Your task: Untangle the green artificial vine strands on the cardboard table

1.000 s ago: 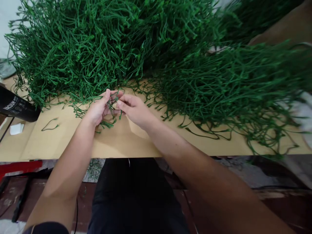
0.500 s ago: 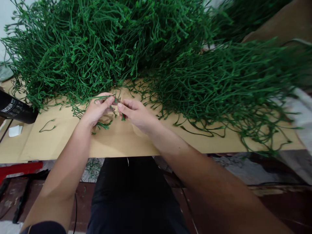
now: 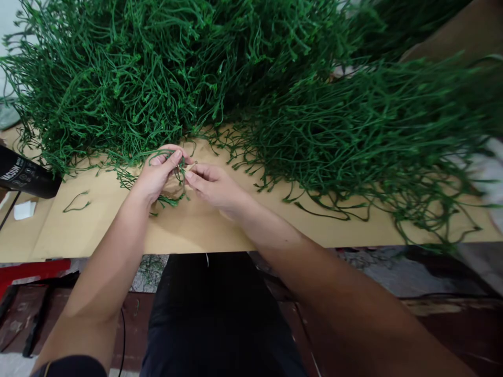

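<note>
My left hand (image 3: 157,175) is closed round a small bunch of thin green plastic stems (image 3: 173,198) just above the brown cardboard tabletop (image 3: 204,225). My right hand (image 3: 214,184) meets it from the right, its fingertips pinched on one stem of the same bunch. Both hands sit at the near edge of a big heap of tangled green stems (image 3: 157,73) at the back left. A second, flatter spread of green stems (image 3: 373,141) lies to the right.
A black cylinder with white lettering (image 3: 23,175) lies at the left edge. A single loose stem (image 3: 78,201) and a white scrap (image 3: 24,210) rest near it. The table's front edge (image 3: 236,250) runs above my dark-clothed lap. A red bar (image 3: 27,269) shows at lower left.
My hands have stayed together at the same spot, with the fingers working along the stems. The left thumb has closed down over the bunch and the right fingers have shifted a little left.
</note>
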### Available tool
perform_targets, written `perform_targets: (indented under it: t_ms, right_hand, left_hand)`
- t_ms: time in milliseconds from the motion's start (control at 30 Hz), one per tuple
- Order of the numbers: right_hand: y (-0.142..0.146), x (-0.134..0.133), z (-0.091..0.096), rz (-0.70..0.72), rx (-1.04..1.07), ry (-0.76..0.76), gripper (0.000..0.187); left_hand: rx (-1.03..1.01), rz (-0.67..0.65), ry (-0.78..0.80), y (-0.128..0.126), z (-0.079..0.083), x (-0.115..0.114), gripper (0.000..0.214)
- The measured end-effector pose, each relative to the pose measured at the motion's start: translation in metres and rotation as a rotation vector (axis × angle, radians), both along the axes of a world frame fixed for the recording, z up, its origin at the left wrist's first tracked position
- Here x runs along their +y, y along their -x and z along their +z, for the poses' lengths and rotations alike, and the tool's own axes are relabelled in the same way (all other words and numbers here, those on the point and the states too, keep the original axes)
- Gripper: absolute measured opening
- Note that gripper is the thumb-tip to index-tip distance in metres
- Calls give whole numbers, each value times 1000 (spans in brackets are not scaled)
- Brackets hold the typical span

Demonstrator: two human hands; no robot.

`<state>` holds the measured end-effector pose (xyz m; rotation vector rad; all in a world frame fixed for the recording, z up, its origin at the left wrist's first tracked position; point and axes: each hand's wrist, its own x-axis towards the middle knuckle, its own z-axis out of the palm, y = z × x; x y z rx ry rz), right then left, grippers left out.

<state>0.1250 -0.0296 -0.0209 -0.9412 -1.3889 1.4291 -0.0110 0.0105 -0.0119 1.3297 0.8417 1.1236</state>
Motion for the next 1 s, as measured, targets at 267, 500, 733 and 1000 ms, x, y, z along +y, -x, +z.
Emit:
perform_targets:
  t_ms: [267, 500, 733, 1000]
  right_hand:
    - [-3, -1, 0, -16, 133, 120, 26]
    - [-12, 1, -3, -5, 379, 168, 33]
    - [-13, 0, 1, -67, 519, 210, 29]
    - [-6, -1, -2, -168, 474, 148, 29]
  left_hand:
    - [-16, 45, 75, 2, 4, -3, 26]
    - [68, -122, 78, 7, 6, -8, 32]
    - [81, -95, 56, 7, 5, -6, 33]
    - [98, 42, 18, -2, 2, -6, 24]
